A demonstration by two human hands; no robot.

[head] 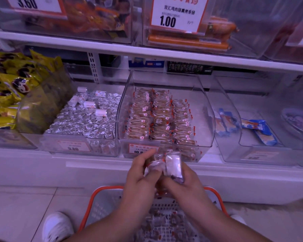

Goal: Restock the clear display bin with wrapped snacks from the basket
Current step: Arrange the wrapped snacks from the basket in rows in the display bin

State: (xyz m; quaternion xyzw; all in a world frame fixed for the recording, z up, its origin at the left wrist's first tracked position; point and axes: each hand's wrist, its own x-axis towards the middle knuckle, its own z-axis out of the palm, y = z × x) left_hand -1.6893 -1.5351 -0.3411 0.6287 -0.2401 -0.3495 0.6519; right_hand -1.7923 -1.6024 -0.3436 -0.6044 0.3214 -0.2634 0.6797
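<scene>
A clear display bin (206,109) on the lower shelf holds neat rows of small wrapped snacks (157,117) with red-tipped wrappers. Just in front of its price label, both hands hold a small bunch of the same wrapped snacks (166,165). My left hand (140,173) grips the bunch from the left, and my right hand (184,182) grips it from below and the right. Under my forearms stands an orange-rimmed basket (101,194) with more wrapped snacks (161,224) lying in its bottom.
Left of the target bin is a bin of silver-foil sweets (84,117), then yellow snack bags (10,91). To the right a clear bin holds blue packets (259,131). An upper shelf (147,51) carries bins with price signs. A white shoe (56,226) is on the floor.
</scene>
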